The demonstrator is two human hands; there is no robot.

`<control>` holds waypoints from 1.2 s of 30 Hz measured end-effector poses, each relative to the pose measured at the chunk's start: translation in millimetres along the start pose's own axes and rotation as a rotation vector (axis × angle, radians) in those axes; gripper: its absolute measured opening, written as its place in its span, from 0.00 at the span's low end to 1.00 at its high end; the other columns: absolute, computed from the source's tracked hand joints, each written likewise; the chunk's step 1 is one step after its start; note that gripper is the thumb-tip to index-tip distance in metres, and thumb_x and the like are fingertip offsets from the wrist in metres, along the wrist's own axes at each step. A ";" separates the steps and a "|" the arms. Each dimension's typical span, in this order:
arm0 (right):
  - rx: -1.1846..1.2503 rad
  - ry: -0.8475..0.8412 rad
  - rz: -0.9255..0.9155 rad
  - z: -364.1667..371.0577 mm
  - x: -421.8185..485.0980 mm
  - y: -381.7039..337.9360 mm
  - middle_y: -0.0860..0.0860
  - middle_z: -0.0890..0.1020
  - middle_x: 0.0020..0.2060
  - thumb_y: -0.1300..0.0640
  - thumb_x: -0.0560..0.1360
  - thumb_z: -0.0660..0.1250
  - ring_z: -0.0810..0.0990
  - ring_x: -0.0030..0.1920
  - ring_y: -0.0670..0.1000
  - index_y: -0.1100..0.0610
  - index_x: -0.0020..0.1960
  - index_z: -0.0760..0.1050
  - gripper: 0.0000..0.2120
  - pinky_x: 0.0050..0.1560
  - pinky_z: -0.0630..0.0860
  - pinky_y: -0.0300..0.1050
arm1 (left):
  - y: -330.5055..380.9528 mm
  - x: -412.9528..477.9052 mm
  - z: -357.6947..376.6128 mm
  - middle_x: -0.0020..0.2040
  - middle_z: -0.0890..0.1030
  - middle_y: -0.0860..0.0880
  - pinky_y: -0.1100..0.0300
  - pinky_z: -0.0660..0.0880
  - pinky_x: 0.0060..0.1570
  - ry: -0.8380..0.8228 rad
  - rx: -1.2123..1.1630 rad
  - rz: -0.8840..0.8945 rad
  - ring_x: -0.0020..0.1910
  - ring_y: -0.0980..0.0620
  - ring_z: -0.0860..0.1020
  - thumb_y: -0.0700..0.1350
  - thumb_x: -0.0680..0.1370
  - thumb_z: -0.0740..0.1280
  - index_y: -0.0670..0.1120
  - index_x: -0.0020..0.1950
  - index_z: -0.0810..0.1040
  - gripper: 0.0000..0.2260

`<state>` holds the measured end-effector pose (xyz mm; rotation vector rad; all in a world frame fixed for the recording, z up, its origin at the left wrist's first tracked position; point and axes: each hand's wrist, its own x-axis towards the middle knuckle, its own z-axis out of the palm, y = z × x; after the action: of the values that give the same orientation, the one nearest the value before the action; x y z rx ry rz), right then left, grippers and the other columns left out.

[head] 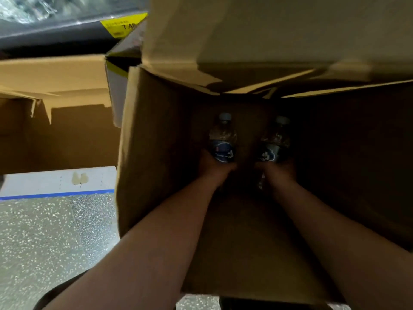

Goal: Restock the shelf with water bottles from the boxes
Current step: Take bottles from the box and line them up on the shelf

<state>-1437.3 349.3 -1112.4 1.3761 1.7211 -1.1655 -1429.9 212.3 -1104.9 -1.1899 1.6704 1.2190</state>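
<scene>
Both arms are reached deep into an open cardboard box (156,130). A blue-label water bottle (222,139) is gripped round its lower half by the left hand (215,170), with the fingers wrapped tight. A second bottle (276,142) with the same label is clenched the same way in the right hand (278,172). Both pale caps are pointed away from the wrists, and a gap of bare cardboard is left between the two grips. It's pretty dark in there, so whether the bottles are lifted off the bottom can't be told. Out past the left-hand grip, beyond the box wall, a second open box (55,121) is seen. Above it is the shelf rail (55,32), with a yellow price tag (123,25) stuck on. Nearer than that box, speckled floor (44,231) is crossed by a blue tape line (55,194).
</scene>
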 end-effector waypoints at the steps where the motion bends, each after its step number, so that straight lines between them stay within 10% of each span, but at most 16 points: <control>1: 0.000 -0.035 -0.011 -7.9 -11.4 -2.9 0.56 0.77 0.52 0.64 0.62 0.75 0.79 0.51 0.57 0.57 0.69 0.66 0.38 0.41 0.79 0.50 | 4.5 -9.6 -5.9 0.70 0.69 0.43 0.55 0.69 0.64 0.004 -0.003 -0.002 0.68 0.44 0.69 0.39 0.69 0.76 0.42 0.74 0.59 0.39; 15: 0.015 -0.464 -0.141 -103.3 -218.2 -77.7 0.57 0.83 0.52 0.67 0.60 0.72 0.82 0.52 0.59 0.53 0.61 0.74 0.31 0.55 0.78 0.59 | 69.4 -229.2 -77.6 0.57 0.78 0.50 0.53 0.74 0.58 0.034 -0.056 0.091 0.57 0.49 0.76 0.53 0.53 0.78 0.46 0.65 0.69 0.42; 23: -0.022 -0.710 -0.266 -126.0 -310.5 -98.4 0.58 0.82 0.54 0.53 0.52 0.80 0.81 0.54 0.59 0.55 0.66 0.72 0.43 0.58 0.76 0.61 | 69.8 -310.3 -121.6 0.48 0.77 0.51 0.61 0.71 0.40 0.053 -0.301 0.244 0.48 0.52 0.77 0.38 0.65 0.78 0.47 0.57 0.70 0.26; 26: -0.050 -0.708 -0.356 -118.3 -351.4 -97.5 0.55 0.85 0.47 0.56 0.65 0.77 0.84 0.44 0.52 0.53 0.60 0.75 0.25 0.47 0.79 0.51 | 65.2 -334.0 -151.3 0.52 0.79 0.48 0.61 0.76 0.41 0.044 -0.345 0.300 0.51 0.50 0.78 0.39 0.62 0.79 0.45 0.59 0.71 0.29; 36: -0.087 -0.659 -0.623 -80.2 -530.1 -98.8 0.58 0.84 0.50 0.55 0.55 0.80 0.84 0.49 0.59 0.58 0.64 0.72 0.39 0.56 0.77 0.63 | 42.2 -464.6 -289.9 0.52 0.79 0.48 0.57 0.74 0.44 0.104 -0.431 0.516 0.51 0.49 0.78 0.46 0.59 0.81 0.46 0.59 0.69 0.34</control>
<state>-1397.0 203.4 -588.8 0.3029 1.6885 -1.6138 -1343.3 56.5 -585.4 -1.1105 1.9229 1.9402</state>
